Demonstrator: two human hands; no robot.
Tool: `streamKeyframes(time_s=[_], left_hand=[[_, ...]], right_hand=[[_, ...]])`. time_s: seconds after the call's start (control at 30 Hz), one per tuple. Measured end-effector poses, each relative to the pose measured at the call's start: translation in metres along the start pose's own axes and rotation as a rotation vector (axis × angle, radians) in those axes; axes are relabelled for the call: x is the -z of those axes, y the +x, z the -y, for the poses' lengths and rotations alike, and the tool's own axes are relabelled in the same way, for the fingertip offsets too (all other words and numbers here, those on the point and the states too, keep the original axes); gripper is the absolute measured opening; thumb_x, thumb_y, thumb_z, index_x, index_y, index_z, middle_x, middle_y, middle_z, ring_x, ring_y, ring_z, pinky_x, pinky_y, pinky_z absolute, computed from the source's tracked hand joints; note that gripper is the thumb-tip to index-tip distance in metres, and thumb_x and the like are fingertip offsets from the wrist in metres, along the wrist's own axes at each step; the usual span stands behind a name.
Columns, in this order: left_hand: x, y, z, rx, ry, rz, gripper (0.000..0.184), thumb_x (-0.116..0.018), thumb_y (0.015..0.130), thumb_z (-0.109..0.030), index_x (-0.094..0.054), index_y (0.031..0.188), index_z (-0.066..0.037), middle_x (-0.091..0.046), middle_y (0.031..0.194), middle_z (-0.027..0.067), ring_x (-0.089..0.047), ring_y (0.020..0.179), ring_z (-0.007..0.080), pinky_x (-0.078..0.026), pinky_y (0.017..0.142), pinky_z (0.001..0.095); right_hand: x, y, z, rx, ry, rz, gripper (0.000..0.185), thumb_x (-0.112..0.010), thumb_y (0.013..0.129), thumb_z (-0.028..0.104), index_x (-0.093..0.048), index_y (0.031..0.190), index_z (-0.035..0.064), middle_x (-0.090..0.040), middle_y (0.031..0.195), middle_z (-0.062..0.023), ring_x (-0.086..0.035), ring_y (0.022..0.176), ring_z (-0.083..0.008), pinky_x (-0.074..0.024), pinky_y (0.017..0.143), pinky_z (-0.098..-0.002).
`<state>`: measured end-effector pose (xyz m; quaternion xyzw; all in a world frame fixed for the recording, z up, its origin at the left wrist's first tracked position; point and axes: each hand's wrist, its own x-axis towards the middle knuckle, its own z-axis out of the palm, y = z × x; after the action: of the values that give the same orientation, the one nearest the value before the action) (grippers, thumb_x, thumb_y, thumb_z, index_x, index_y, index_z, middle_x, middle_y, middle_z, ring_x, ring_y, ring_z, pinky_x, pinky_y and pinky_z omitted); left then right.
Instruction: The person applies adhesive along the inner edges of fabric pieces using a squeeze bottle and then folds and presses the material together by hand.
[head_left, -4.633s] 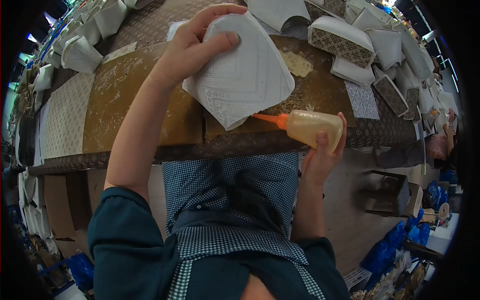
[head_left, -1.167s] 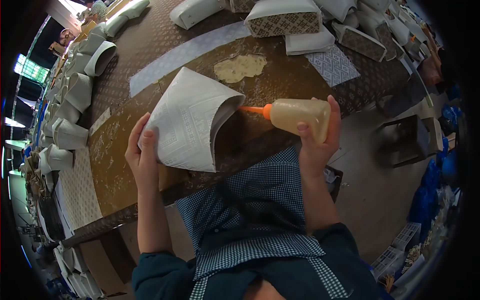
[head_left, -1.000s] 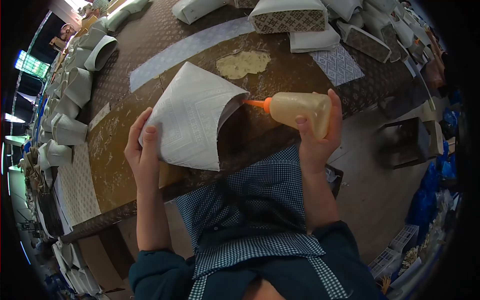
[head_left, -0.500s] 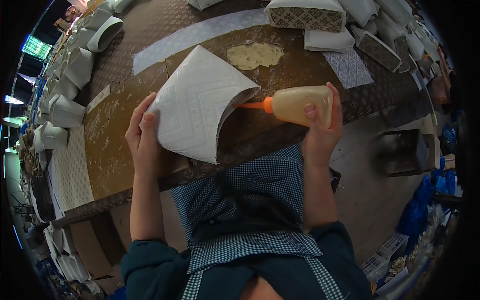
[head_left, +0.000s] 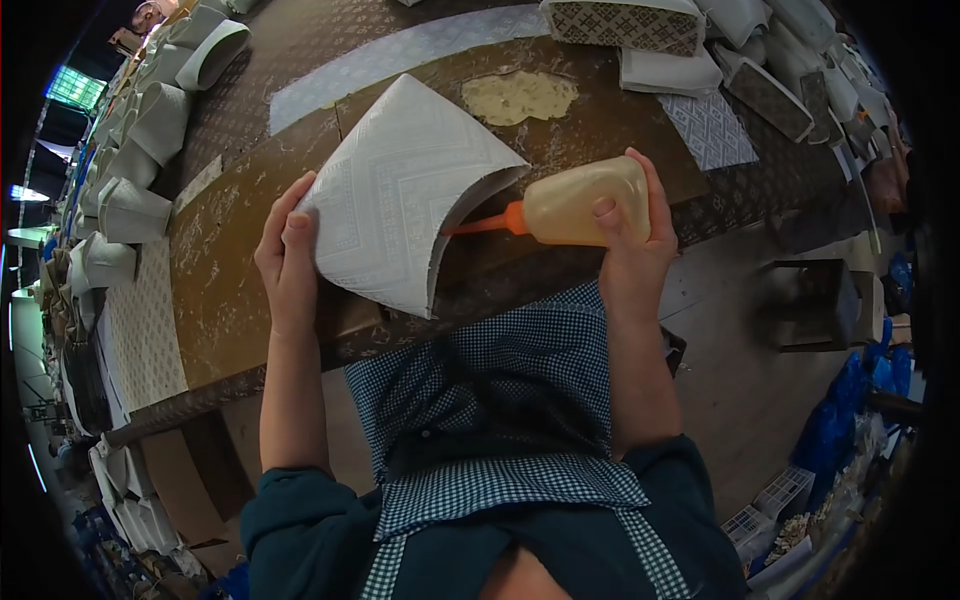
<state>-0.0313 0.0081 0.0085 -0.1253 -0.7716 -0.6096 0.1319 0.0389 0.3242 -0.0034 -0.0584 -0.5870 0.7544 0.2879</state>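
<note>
head view: at the far left, a row of white shaped pieces [head_left: 133, 212] lines the desk [head_left: 300, 45], beside a brown board [head_left: 225, 300] flecked with pale residue. next, the left hand [head_left: 287, 255] grips a white embossed piece [head_left: 390, 200] by its left edge, thumb on the upper face; the piece is held over the board, its curved open side facing right. at that opening is an orange nozzle [head_left: 478, 227]. it has just slid from the far corner of the opening to about midway along the edge, which suggests the work on this rim is advancing toward the near corner; whether any liquid comes out cannot be told. beyond the nozzle, a pale yellow patch [head_left: 520, 97] lies on the board. the squeeze bottle [head_left: 565, 205] has shifted left too, tipped nearly level, with the right hand [head_left: 637, 255] wrapped around its base. farther right, a dark stool [head_left: 820, 305] stands near the desk.
</note>
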Motion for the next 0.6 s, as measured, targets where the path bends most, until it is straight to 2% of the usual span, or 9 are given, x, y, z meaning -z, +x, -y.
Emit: streamKeyframes(time_s=[0.47, 0.6], left_hand=[[0.000, -0.003, 0.002, 0.022, -0.007, -0.021, 0.041, -0.053, 0.100, -0.030, -0.059, 0.128, 0.000, -0.062, 0.121, 0.0091, -0.055, 0.109, 0.0146, -0.040, 0.098, 0.0284], [0.005, 0.001, -0.004, 0.039, 0.038, 0.060, 0.040, -0.054, 0.100, -0.028, -0.059, 0.127, 0.000, -0.063, 0.120, 0.0087, -0.055, 0.110, 0.0148, -0.041, 0.097, 0.0283]], right_hand=[[-0.001, -0.018, -0.001, -0.111, 0.070, 0.089, 0.059, -0.077, 0.082, 0.008, -0.051, 0.135, 0.0035, -0.060, 0.115, -0.0026, -0.056, 0.103, -0.0094, -0.0464, 0.093, -0.0257], [0.000, -0.025, 0.001, -0.146, 0.084, 0.105, 0.060, -0.078, 0.081, 0.009, -0.051, 0.135, 0.0034, -0.060, 0.115, -0.0024, -0.056, 0.102, -0.0093, -0.0460, 0.093, -0.0255]])
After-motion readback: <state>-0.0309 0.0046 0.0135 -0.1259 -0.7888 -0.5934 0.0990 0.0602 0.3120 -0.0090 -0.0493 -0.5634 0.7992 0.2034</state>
